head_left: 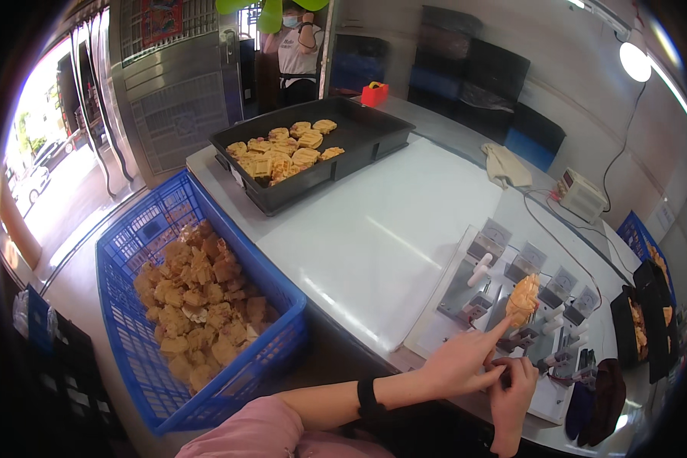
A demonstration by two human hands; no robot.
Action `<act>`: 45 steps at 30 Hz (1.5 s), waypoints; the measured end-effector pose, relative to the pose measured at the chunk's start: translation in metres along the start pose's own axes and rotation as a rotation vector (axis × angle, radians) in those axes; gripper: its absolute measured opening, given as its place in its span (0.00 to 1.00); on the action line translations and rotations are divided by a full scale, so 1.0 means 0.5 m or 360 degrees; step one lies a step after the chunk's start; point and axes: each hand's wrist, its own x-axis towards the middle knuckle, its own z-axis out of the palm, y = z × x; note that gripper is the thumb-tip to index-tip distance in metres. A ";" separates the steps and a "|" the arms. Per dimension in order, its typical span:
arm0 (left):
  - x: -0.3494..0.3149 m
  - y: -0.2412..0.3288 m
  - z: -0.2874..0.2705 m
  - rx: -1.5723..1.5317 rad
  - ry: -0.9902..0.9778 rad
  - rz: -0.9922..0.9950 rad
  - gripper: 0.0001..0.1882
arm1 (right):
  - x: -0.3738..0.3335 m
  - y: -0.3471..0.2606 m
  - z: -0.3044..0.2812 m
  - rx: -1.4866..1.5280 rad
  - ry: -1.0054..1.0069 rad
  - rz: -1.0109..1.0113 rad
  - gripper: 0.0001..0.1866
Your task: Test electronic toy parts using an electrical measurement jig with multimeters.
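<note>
Currently, golden ridged waffle-shaped piece (524,296) touched by extended index finger of left hand (462,359), lower right of frame; right hand (513,388) bunched alongside; anything clamped by either: cannot be told.

2 hands (464,362), 4 panel meters (496,232), 1 large blue basket (237,382), 1 large black tray (366,122)

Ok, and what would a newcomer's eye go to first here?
Probably the large blue basket at the left, heaped with tan pieces. Next, the black tray of golden chunks at the white table's far end. Then, at lower right, one upright golden piece by the left hand's fingertip.
</note>
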 end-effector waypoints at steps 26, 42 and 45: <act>-0.004 -0.009 0.009 -0.0065 0.0057 0.0034 0.44 | -0.005 0.009 0.008 0.0011 -0.0002 -0.0060 0.09; -0.006 -0.003 0.008 -0.0074 0.0075 0.0030 0.43 | -0.009 0.035 0.014 0.0014 -0.0006 -0.0138 0.09; -0.006 -0.004 0.009 -0.0075 0.0106 0.0051 0.43 | -0.011 0.033 0.015 0.0011 0.0002 -0.0105 0.08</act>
